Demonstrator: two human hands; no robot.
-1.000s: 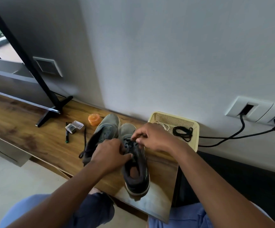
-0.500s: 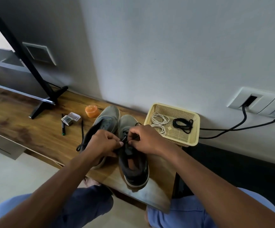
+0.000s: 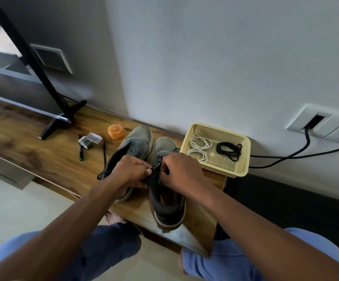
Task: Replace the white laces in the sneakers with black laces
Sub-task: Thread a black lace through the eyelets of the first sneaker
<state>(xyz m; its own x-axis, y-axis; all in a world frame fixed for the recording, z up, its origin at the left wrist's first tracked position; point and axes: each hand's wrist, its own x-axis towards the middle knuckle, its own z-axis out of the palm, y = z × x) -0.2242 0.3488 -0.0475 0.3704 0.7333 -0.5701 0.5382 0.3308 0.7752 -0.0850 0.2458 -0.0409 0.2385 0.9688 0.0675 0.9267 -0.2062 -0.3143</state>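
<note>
1. Two grey sneakers stand side by side on a wooden shelf (image 3: 32, 151) against a pale wall, toes toward the wall. The person's hands cover the lacing area of the right sneaker (image 3: 167, 199), so its eyelets cannot be seen.
2. The left hand (image 3: 129, 172) has its fingers curled and pinches a black lace (image 3: 156, 166) at the right sneaker's tongue. The right hand (image 3: 179, 173) is also curled around the same lace, just beside the left hand, their fingertips nearly touching.
3. The left sneaker (image 3: 136, 147) is partly hidden behind the left wrist. A loose black lace end (image 3: 104, 154) trails from it across the shelf.
4. A cream plastic basket (image 3: 243, 159) sits to the right of the sneakers. Inside lie two coils of white laces (image 3: 199, 148) on its left side and a black lace bundle (image 3: 229, 150) on its right side, apart from each other.
5. Left of the sneakers are an orange pot (image 3: 116, 131), a small clear box (image 3: 89, 139) and a pen (image 3: 80, 148). The box contents are too small to make out.
6. Compared with a second ago, both hands sit lower on the right sneaker, and the white coils in the basket, then hidden behind the right hand, are now in plain sight.
</note>
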